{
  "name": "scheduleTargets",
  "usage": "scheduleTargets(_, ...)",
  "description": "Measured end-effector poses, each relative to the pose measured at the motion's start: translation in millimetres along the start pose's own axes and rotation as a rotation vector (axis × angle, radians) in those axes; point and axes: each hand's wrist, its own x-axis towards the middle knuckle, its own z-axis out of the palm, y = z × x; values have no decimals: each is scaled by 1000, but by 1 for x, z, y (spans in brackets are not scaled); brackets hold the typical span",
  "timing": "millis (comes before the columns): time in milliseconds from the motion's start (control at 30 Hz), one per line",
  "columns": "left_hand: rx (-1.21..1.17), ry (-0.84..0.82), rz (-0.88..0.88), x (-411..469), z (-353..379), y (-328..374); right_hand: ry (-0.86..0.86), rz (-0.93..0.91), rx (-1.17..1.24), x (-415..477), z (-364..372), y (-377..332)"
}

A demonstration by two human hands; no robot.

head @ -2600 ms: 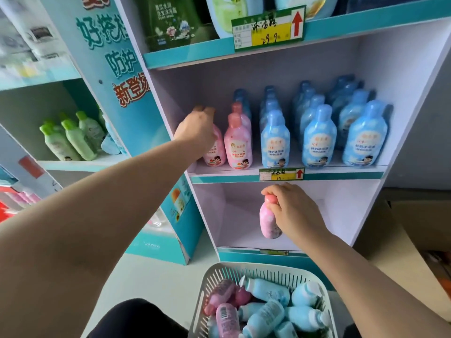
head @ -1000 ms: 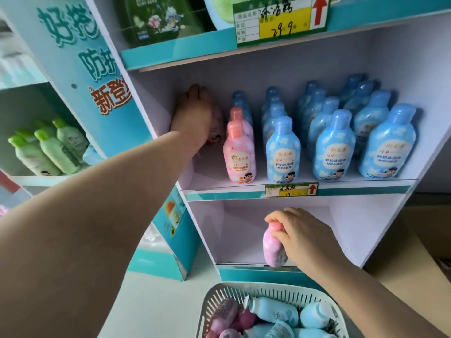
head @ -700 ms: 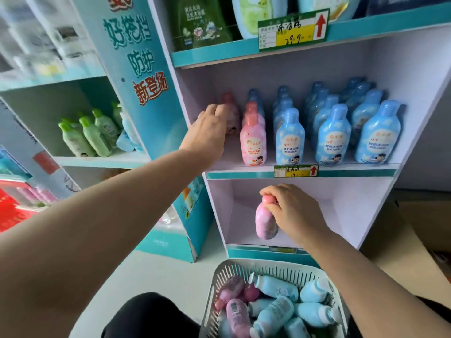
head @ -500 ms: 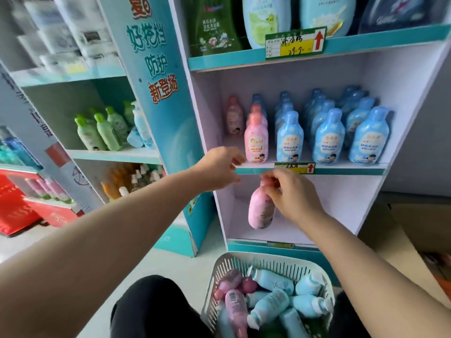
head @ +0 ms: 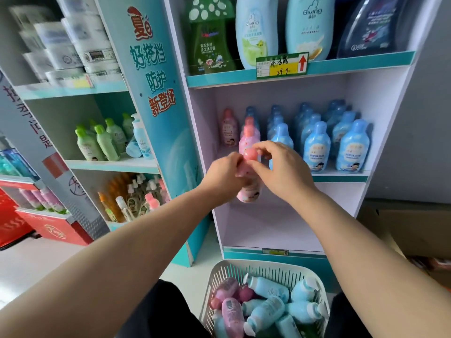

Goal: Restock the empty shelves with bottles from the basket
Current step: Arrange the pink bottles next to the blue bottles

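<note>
Green bottles [head: 102, 142] stand on the far-left shelf. Left hand [head: 225, 175] grips the upper body of the pink bottle [head: 247, 193], which is held upright in front of the middle shelf [head: 341, 178]. Right hand [head: 280, 172] pinches its cap. Blue bottles [head: 317, 147] stand in rows on the right of that shelf. Basket [head: 268, 270], near: pink and blue bottles lying inside.

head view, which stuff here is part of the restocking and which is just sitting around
Job: pink bottle held in left hand and right hand; basket and its bottles; empty bottom shelf.
Just about: green bottles; big top-shelf bottles; cardboard box.
</note>
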Motion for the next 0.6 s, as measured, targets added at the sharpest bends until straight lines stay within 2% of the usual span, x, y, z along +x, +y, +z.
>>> scheduleTargets(100, 122, 100, -84, 26, -18, -3, -71, -35, -290, 4, 0, 22)
scheduleTargets(200, 133, 169, -178, 48, -26, -7, -141, -26, -508, -3, 7, 48)
scheduleTargets(367, 183, 147, -228, 77, -15, -16, -265, 8, -546, -7, 22, 77)
scheduleTargets(500, 195, 39, -262, 91, 4, -26, -256, -3, -559, -5, 29, 85)
scheduleTargets(600, 131, 33, -324, 96, 10, -33, -234, -20, -576, -5, 34, 87)
